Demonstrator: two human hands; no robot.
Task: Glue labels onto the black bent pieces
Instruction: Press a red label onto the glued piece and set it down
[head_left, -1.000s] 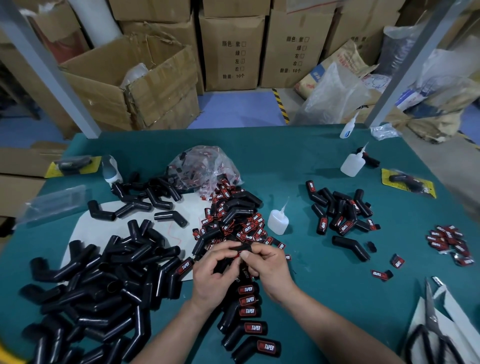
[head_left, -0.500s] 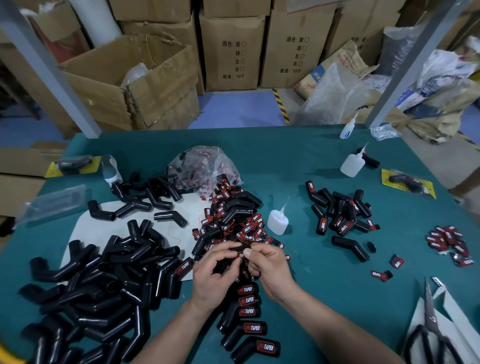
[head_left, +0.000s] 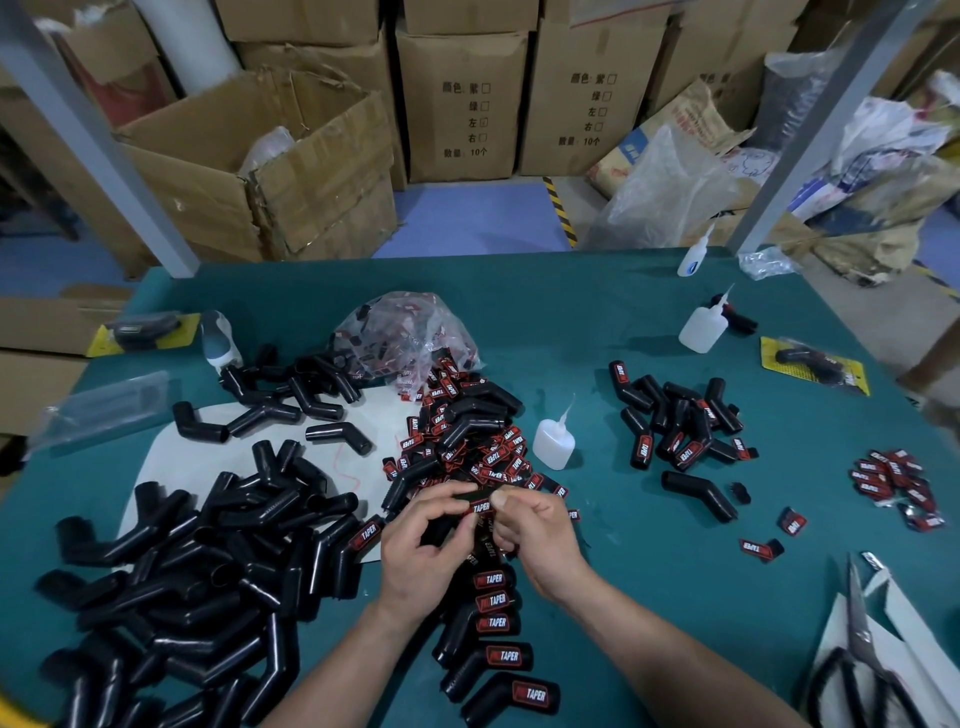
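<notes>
Showing the labelling step at a green table (head_left: 597, 322): both hands meet over the near middle of the surface and together hold one black bent piece (head_left: 465, 499). The left hand (head_left: 421, 553) curls its fingers round the lower limb of the piece. The right hand (head_left: 543, 540) pinches the upper end, its thumb lying just beside a red label (head_left: 481, 506) reading TAPER on the piece. Whether the label is fully seated cannot be told, since the fingers hide its edges.

Directly below the hands, a row of labelled pieces (head_left: 498, 623) runs toward the near edge. To the left lies a large heap of unlabelled pieces (head_left: 208, 571), partly on a white sheet (head_left: 166, 457). Beyond the hands, a loose heap of labels (head_left: 467, 441) spreads out from a clear plastic bag (head_left: 410, 338). A glue bottle (head_left: 553, 441) stands upright just beside this heap, on its right. Farther right lie a second group of labelled pieces (head_left: 680, 426) and a small pile of labels (head_left: 893, 483). At the near right corner, scissors (head_left: 862, 649) rest on white paper (head_left: 901, 608).
</notes>
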